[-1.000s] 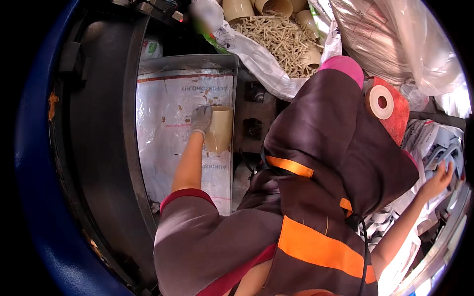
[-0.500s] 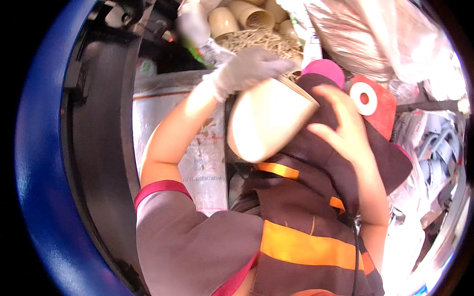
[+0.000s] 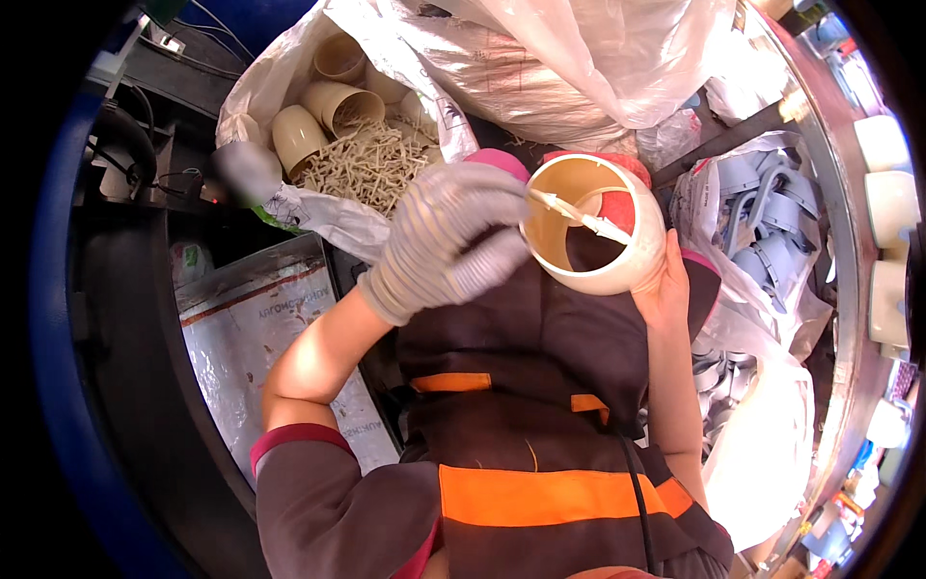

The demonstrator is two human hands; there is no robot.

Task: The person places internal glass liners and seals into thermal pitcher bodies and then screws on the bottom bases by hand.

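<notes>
My right hand point(image 3: 664, 283) is bare and grips the lower right side of a cream plastic cup-shaped part point(image 3: 648, 227). Its round mouth faces up towards me, and dark cloth and red show through its inside. Across the mouth runs a thin cream plastic sprue point(image 3: 593, 224). My left hand point(image 3: 449, 236), in a striped grey knit glove, is at the left rim with its fingers curled against the sprue's near end; the fingertips are partly hidden. Beyond that hand, an open white bag point(image 3: 333, 227) holds many loose cream sprues point(image 3: 371, 159) and several cream cups point(image 3: 299, 140).
A large filled translucent bag point(image 3: 550, 77) stands at the far side. To the right, another bag holds grey-blue plastic parts point(image 3: 772, 217), beside a ledge point(image 3: 849, 386). At left, a printed sheet-covered box point(image 3: 260, 328) stands next to dark machinery point(image 3: 111, 338). A red pad lies behind the cup.
The cup has passed from my gloved left hand to my right hand, which was open. It has turned mouth-up, showing the sprue. The view has shifted, bringing the bag of sprues fully in.
</notes>
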